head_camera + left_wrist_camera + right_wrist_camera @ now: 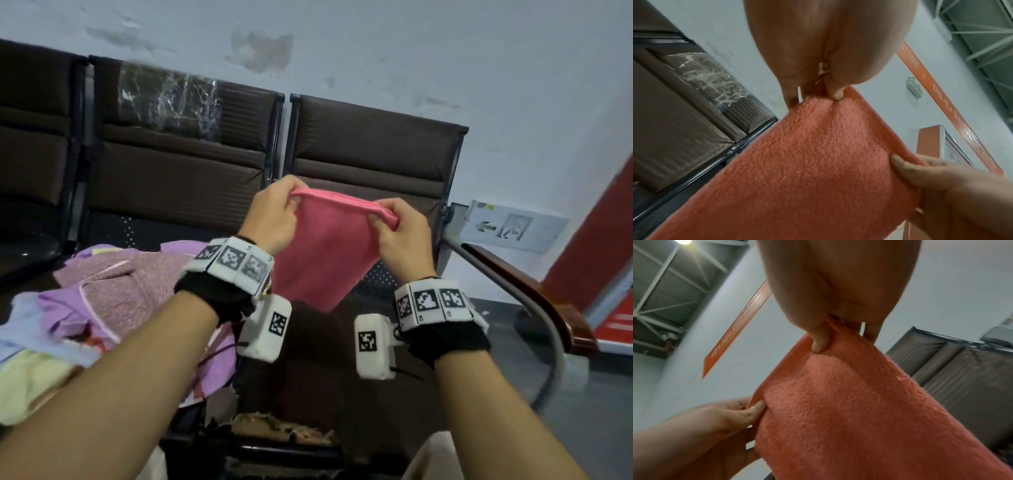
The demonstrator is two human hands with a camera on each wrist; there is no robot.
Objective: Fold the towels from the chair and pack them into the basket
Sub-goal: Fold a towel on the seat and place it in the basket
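Both hands (274, 214) (399, 233) pinching pink towel (325, 253) top edge

Pink towel (325, 253); brown ribbed chair backs (370, 150); purple, yellow, blue towel heap (102, 291).

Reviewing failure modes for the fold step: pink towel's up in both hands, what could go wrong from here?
1. The left hand and right hand only pinch the pink towel at its top edge; a slip would likely drop it.
2. Its hanging corner could snag the towel pile on the chair seat.
3. No basket is in view.
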